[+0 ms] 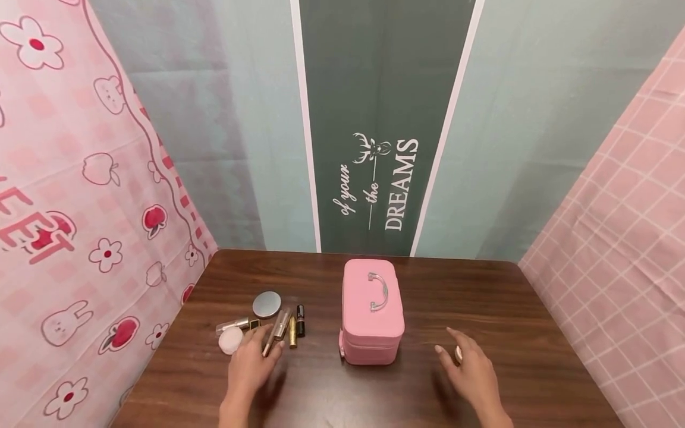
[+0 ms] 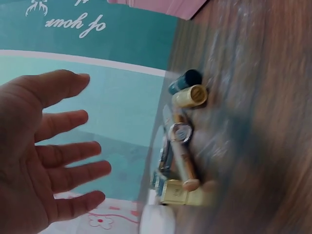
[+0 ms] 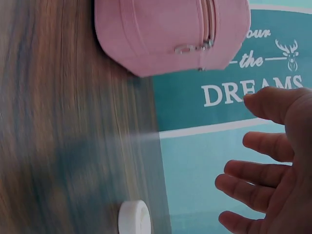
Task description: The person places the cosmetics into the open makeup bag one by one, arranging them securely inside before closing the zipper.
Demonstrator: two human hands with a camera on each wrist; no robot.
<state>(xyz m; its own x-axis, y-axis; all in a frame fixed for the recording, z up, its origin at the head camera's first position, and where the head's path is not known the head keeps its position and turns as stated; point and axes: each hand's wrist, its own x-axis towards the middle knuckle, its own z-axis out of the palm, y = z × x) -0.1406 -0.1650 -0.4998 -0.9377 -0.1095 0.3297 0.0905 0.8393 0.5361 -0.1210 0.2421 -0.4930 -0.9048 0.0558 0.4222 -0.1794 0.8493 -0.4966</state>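
My left hand (image 1: 250,365) hovers over the near side of a group of cosmetics, its fingers spread and holding nothing in the left wrist view. Close to it are a pale pink round item (image 1: 231,340), a thin brush-like stick (image 2: 184,168), a gold tube (image 1: 292,331), a black tube (image 1: 301,321) and a clear-and-gold tube (image 1: 282,324). My right hand (image 1: 472,371) is held to the right of a closed pink case (image 1: 373,303), fingers apart and nothing gripped. Near it stands a small white round item (image 3: 131,219), partly hidden by the hand in the head view.
A silver round compact (image 1: 266,304) lies behind the tubes, and another clear tube (image 1: 232,325) lies at the left. The case has a silver top handle (image 1: 380,291). Printed cloth hangs around the brown wooden table (image 1: 455,297) at the back and both sides.
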